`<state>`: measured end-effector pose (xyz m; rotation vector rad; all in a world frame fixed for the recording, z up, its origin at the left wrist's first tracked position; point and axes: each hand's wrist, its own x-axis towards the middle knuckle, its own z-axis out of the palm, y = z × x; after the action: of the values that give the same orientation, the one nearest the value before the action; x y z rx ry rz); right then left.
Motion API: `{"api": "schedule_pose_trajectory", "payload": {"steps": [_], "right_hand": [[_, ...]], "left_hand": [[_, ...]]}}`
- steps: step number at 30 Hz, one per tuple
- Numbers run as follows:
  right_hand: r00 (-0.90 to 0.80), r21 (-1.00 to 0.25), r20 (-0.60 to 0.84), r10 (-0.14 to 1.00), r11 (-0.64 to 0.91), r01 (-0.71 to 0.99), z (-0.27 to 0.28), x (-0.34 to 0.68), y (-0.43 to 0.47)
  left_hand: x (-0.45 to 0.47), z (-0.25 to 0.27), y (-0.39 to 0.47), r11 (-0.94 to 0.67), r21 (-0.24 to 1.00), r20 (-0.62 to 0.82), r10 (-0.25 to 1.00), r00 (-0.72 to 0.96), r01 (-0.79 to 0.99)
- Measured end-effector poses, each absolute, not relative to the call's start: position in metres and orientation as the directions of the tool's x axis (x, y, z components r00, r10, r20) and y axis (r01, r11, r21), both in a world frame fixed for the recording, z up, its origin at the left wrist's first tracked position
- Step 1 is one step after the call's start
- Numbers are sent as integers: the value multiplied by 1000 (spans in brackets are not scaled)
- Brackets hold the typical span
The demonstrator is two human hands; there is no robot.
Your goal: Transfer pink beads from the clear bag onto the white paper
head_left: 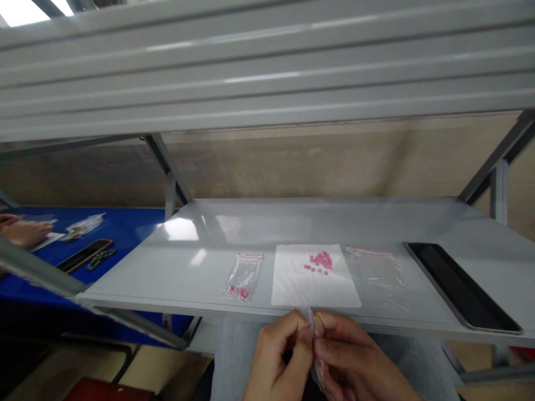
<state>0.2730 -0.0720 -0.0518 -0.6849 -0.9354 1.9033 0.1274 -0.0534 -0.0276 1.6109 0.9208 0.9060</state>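
Just below the table's front edge, my left hand [282,353] and my right hand [349,351] pinch a small clear zip bag [315,356] between thumbs and fingers. The bag is seen nearly edge-on, so what it holds is hidden. A white paper sheet [292,284] lies in front of my hands, with a cluster of small pink round pieces [321,260] on it. To its left rests a zip bag [248,270] with several pink pieces [239,292] at its bottom. Right of the paper lie flat clear zip bags [378,273] with red seal lines.
A dark tablet [463,287] lies at the right of the grey table [234,223]. A ribbed grey shelf [267,72] hangs low overhead. On the blue table [137,225] at left are another person's hand [25,231], a phone [86,253] and a plastic bag [86,224].
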Motion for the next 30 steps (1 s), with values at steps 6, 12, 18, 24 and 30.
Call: {"api": "schedule_pose_trajectory", "payload": {"steps": [6, 12, 18, 24, 30], "right_hand": [[-287, -980, -91, 954, -137, -145, -37, 272, -74], [-93, -980, 55, 994, 71, 184, -20, 267, -80], [-1, -943, 68, 998, 65, 328, -27, 280, -86], [-95, -971, 5, 995, 27, 237, -28, 285, -89], [-32, -958, -12, 999, -2, 285, -12, 281, -85]], "left_hand": [[129, -27, -52, -424, 816, 315, 896, 313, 392], [128, -27, -61, -603, 640, 514, 797, 317, 476], [117, -25, -64, -573, 644, 519, 814, 261, 506], [113, -27, -55, -715, 638, 576, 690, 439, 287], [114, -33, -48, -683, 712, 536, 679, 502, 164]]}}
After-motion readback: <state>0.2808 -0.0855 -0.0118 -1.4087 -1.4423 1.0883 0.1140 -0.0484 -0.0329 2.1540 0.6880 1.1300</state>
